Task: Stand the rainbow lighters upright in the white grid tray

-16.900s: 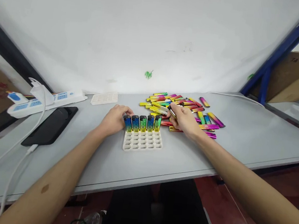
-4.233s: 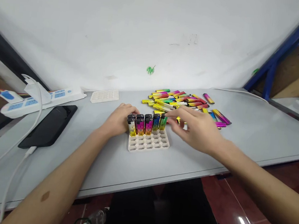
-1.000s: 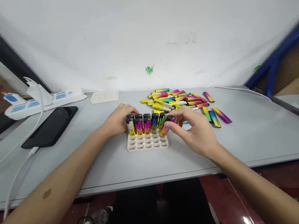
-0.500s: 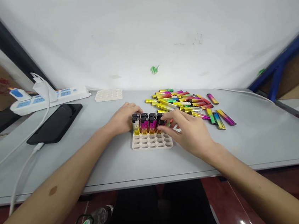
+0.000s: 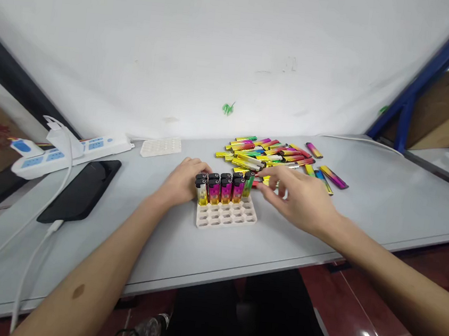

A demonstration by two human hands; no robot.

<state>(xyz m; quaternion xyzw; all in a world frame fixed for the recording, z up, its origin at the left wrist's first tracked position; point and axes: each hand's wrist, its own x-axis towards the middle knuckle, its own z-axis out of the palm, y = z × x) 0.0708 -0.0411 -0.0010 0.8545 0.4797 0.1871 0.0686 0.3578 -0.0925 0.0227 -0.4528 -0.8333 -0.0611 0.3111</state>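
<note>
A white tray with rows of holes (image 5: pixel 227 219) lies on the grey table, and several shiny lighters (image 5: pixel 226 190) with black tops stand upright in its back rows. My left hand (image 5: pixel 186 181) rests against the tray's left back side; its fingertips are hidden behind the lighters. Just right of the green lighter (image 5: pixel 248 184), my right hand (image 5: pixel 296 197) has thumb and forefinger apart, with nothing seen between them. Behind it lies a loose pile of colourful metallic lighter sleeves (image 5: pixel 266 153).
A second white holed tray (image 5: pixel 161 147) lies near the wall. On the left are a power strip (image 5: pixel 73 153) and a black phone (image 5: pixel 80 190) with a white cable (image 5: pixel 29 265). A clear bottle (image 5: pixel 149 331) is below the table edge (image 5: pixel 237 274).
My right hand has drawn slightly right, off a lighter now standing in the tray beside the others. The view has shifted a little. My left hand stays by the tray.
</note>
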